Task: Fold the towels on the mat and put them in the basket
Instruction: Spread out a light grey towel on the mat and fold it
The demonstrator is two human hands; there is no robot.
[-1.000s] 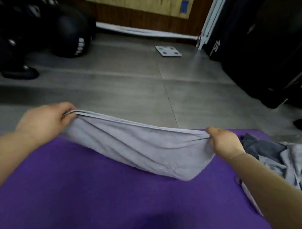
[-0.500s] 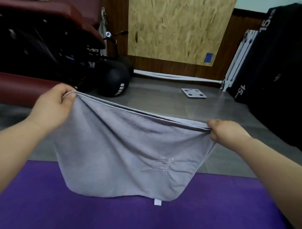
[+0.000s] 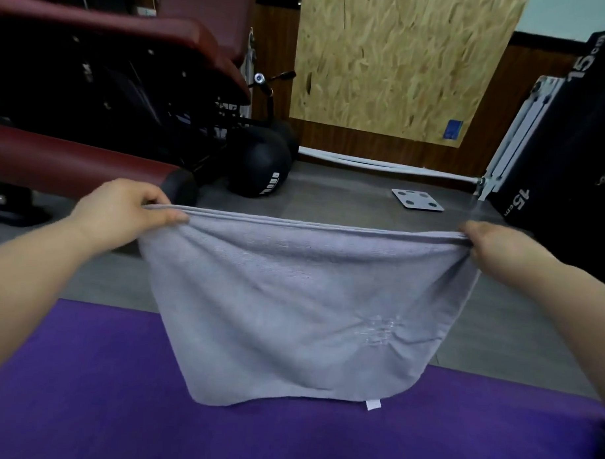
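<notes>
Left hand (image 3: 123, 211) and right hand (image 3: 492, 246), pinching corners, had raised the doubled towel (image 3: 291, 314) between them, ready to refold.

Left hand (image 3: 123, 209): bare, with a broad back, a short rounded thumb and a close-cut nail at the thumb tip.
Right hand (image 3: 492, 246): bare, knuckles rounded; the fingers are mostly hidden in this view.
Left forearm (image 3: 35, 271): uncovered and smooth right to the picture's left edge.
Right forearm (image 3: 565, 314): uncovered and smooth, and broadens toward the right edge under the wide lens.
</notes>
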